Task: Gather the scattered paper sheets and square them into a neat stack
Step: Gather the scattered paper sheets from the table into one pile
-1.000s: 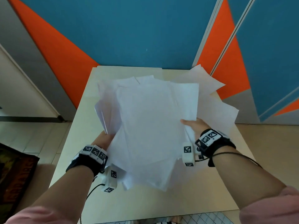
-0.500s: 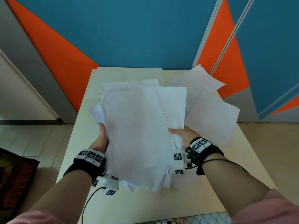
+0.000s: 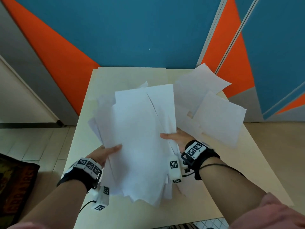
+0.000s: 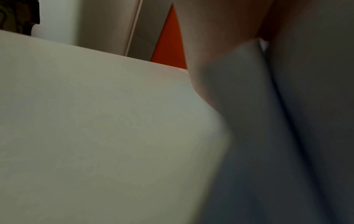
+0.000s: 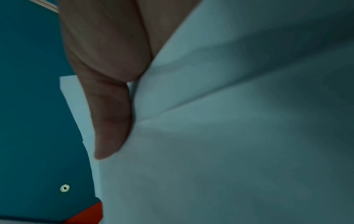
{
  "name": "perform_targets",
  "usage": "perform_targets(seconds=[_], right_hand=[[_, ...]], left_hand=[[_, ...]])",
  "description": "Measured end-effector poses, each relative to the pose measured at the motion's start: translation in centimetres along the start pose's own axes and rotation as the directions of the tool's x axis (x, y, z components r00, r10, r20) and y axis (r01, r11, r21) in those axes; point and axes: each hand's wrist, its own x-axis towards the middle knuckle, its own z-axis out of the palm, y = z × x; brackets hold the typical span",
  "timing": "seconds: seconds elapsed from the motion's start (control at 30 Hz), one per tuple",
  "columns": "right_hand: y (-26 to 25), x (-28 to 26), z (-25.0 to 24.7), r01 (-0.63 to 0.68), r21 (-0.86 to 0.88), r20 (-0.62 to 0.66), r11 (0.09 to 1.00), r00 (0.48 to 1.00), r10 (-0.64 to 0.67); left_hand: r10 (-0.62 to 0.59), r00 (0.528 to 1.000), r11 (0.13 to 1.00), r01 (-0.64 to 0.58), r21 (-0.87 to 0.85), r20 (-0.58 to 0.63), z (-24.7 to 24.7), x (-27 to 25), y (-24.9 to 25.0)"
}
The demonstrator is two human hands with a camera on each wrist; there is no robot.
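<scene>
A loose bundle of white paper sheets [image 3: 138,139] is held above the cream table [image 3: 92,116], its edges uneven and fanned at the bottom. My left hand [image 3: 105,153] grips the bundle's left side with the thumb lying on top. My right hand [image 3: 176,138] grips the right side, thumb across the top sheet. In the right wrist view a thumb [image 5: 107,91] presses against the paper [image 5: 229,121]. The left wrist view shows the paper's underside [image 4: 287,136], blurred. Two more sheets [image 3: 216,116] lie on the table at the back right, one [image 3: 199,83] overhanging the edge.
A blue and orange wall [image 3: 132,30] stands right behind the table. Tiled floor [image 3: 33,141] lies to the left with a dark patterned mat [image 3: 14,187] at the lower left. The table's near part [image 3: 140,215] shows bare cream surface.
Both hands have drawn the bundle closer together and narrower. The bundle has come off the two right-hand sheets, which now lie uncovered on the table.
</scene>
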Motion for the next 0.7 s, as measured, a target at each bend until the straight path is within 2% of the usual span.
perform_targets(seconds=[0.1,0.2,0.23,0.3,0.37,0.4,0.5,0.6,0.7], right_hand=[[-0.1,1.4,0.1,0.004,-0.002,0.011,1.000,1.000,-0.004],[-0.5,3.0,-1.5,-0.009,-0.082,-0.031,0.997,1.000,0.006],[-0.8,3.8,-2.7,-0.007,-0.116,-0.072,0.993,0.997,-0.002],[-1.0,5.0,-5.2,-0.031,-0.264,-0.246,0.964,0.969,-0.036],[-1.3,6.8,-8.2,-0.095,-0.462,-0.412,0.882,0.903,-0.119],[-1.3,7.6,-9.3,-0.128,-0.528,-0.452,0.839,0.879,-0.150],[-1.7,9.7,-11.3,-0.143,-0.647,-0.455,0.749,0.861,-0.229],[-2.5,11.6,-11.4,-0.099,-0.702,-0.427,0.706,0.851,-0.306],[-3.3,13.3,-10.8,-0.131,-0.777,-0.360,0.616,0.895,-0.265]], left_hand=[[0.042,0.988,0.999,-0.038,0.032,-0.146,0.6,0.7,-0.1],[0.076,0.931,0.992,-0.034,0.123,-0.358,0.8,1.0,0.1],[0.087,0.910,0.988,-0.027,0.153,-0.405,0.6,1.3,0.2],[0.088,0.876,0.986,-0.008,0.169,-0.474,-0.5,1.6,0.0],[0.070,0.846,0.988,0.015,0.156,-0.528,-1.2,1.7,-0.3],[0.051,0.834,0.990,0.031,0.139,-0.550,-1.5,1.7,-0.4],[-0.009,0.799,0.994,0.073,0.082,-0.601,-1.8,1.9,-1.2],[-0.026,0.779,0.993,0.091,0.072,-0.626,-1.6,2.1,-1.4],[-0.009,0.755,0.995,0.075,0.072,-0.656,-0.9,2.3,-1.3]])
